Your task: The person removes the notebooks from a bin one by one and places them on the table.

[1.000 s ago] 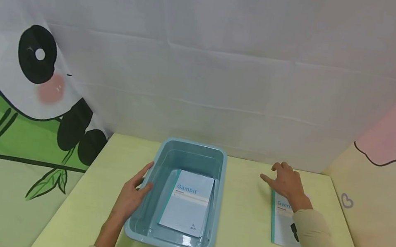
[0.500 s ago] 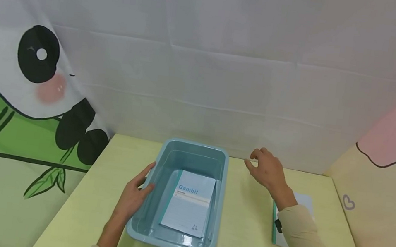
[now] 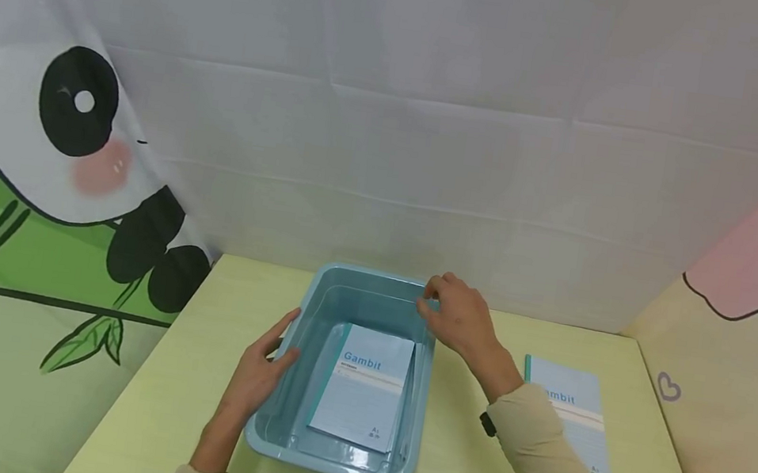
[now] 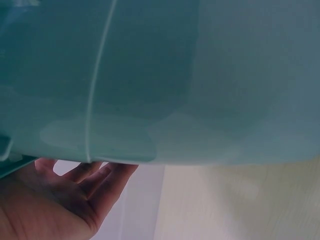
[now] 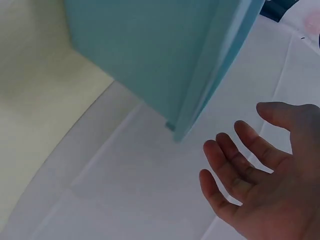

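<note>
A pale blue plastic basin (image 3: 359, 302) stands on the yellow table, with a white notebook (image 3: 361, 394) marked "Gambit" lying inside it. My left hand (image 3: 253, 376) holds the basin's left rim, thumb over the edge. In the left wrist view its fingers (image 4: 112, 187) reach against the basin's outer side (image 4: 150, 110). Over the basin's far right corner is my right hand (image 3: 458, 315), holding nothing. Its fingers (image 5: 222, 165) are loosely curved and apart from the basin in the right wrist view. A second notebook (image 3: 578, 387) lies right of the basin, partly hidden by the right sleeve.
The yellow table (image 3: 458, 455) meets a white cloth backdrop (image 3: 390, 150) at its far edge. A panda-patterned cloth (image 3: 69, 188) hangs on the left, and a pink and cream one (image 3: 756, 318) on the right.
My right hand has moved left from above the second notebook to the basin's far right corner, uncovering more of that notebook. My left hand has stayed on the basin's rim.
</note>
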A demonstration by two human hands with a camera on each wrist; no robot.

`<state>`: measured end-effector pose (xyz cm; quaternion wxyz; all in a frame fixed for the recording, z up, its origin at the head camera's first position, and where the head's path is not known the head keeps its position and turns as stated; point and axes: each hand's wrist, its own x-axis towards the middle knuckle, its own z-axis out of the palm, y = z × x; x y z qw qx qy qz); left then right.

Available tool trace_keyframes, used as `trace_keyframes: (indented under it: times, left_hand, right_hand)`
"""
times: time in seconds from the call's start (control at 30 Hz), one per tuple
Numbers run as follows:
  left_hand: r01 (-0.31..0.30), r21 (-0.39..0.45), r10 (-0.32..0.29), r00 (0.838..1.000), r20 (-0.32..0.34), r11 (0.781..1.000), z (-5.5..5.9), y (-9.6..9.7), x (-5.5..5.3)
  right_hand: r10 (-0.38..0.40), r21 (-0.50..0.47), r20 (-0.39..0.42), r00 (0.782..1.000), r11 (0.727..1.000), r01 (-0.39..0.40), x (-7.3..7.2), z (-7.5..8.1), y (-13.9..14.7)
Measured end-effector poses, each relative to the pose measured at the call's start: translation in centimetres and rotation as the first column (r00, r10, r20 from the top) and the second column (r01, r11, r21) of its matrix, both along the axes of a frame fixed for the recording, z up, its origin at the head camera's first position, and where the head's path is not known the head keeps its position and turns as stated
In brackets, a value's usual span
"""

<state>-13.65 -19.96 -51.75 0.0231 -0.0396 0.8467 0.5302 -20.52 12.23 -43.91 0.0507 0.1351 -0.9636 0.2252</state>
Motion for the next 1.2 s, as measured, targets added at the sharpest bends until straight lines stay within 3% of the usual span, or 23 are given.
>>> trace_keyframes:
  times: [0.2,0.53,0.93,1.2]
  left_hand:
    - [-0.004,-0.009,0.004,1.0,0.0,1.0,0.0,-0.1,-0.1]
    - [-0.005,-0.017,0.006,1.0,0.001,1.0,0.0,-0.5,-0.1]
    - [-0.001,0.007,0.001,1.0,-0.003,1.0,-0.1,-0.4,-0.1]
    - [0.002,0.012,-0.002,1.0,-0.004,1.0,-0.1,-0.3,0.0]
  right_hand:
    - [0.035,0.037,0.098,0.995,0.999,-0.039,0.1,1.5,-2.9]
    - [0.073,0.056,0.243,0.967,0.994,-0.089,0.1,3.0,-8.2]
    - [0.04,-0.07,0.371,0.928,0.997,-0.015,-0.5,1.5,-12.0]
    - [-0.036,-0.075,0.419,0.907,0.994,0.074,-1.6,-1.3,-12.2]
